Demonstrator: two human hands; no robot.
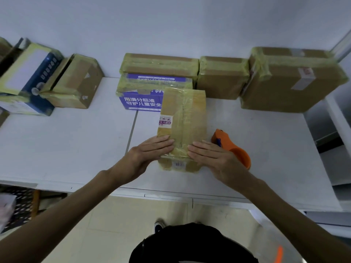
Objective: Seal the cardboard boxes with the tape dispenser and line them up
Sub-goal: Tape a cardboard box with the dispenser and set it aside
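Note:
A long narrow cardboard box (183, 118), taped along its top, lies in the middle of the white table (76, 149). My left hand (150, 151) presses flat on the near left of its top, fingers straight. My right hand (210, 155) presses flat on the near right, fingers straight too. An orange tape dispenser (230, 146) lies on the table just right of the box, partly behind my right hand.
Taped boxes line the wall: a purple printed box (144, 95) with a brown one (159, 63) behind it, a square brown box (222, 76), a large brown box (290, 78). At far left stand a blue-and-white box (28, 76) and a brown box (76, 82).

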